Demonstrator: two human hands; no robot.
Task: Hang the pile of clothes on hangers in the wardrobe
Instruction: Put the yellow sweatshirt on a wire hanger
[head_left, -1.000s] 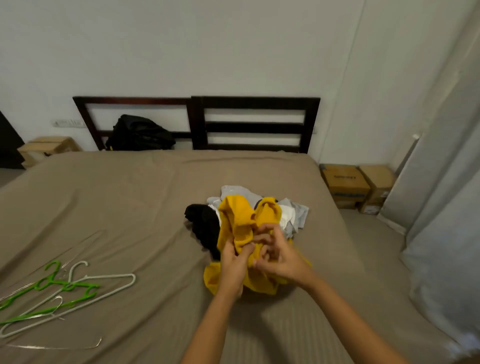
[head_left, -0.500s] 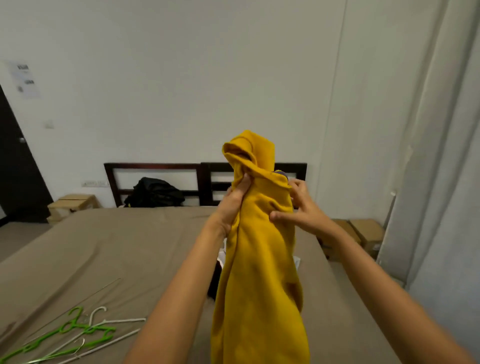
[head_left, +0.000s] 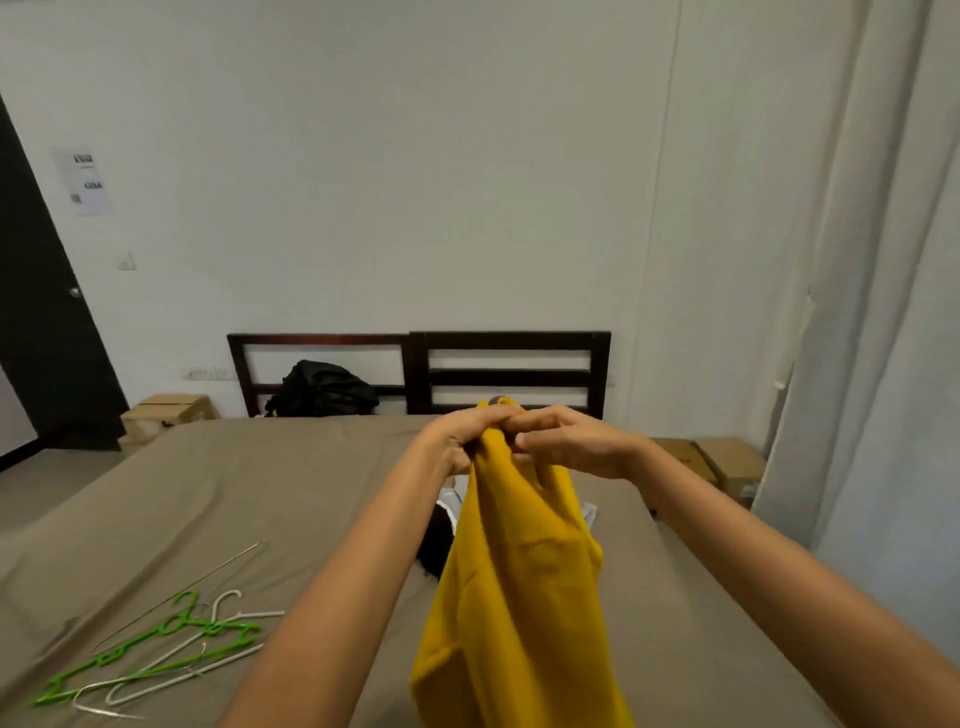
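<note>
Clothes (head_left: 435, 540) lay in a small pile on the bed (head_left: 208, 493), toward its right edge. Only a black piece and some white fabric showed, since the rest was hidden behind a yellow garment (head_left: 519, 597). The bed wore a plain brown sheet and ended at a dark slatted headboard (head_left: 509, 343) against a pale wall (head_left: 415, 182). A dark door (head_left: 41, 312) stood at the far left with a paper notice (head_left: 88, 182) beside it, and a light curtain (head_left: 883, 312) hung down the right side.

The left hand (head_left: 457, 436) and the right hand (head_left: 566, 441) were raised close together above the bed. Both had their fingers curled and pinched the bunched top of the yellow garment between them. The cloth hung straight down from that grip in loose folds, clear of the sheet.

Several hangers (head_left: 171, 644), green plastic, white and thin wire, lay tangled near the bed's left edge, well apart from the pile. A black bag (head_left: 322, 389) leaned against the headboard's left half. A cardboard box (head_left: 166, 410) sat on the floor past the far left corner, and more cardboard boxes (head_left: 727, 462) sat beyond the far right corner, beside the curtain.
</note>
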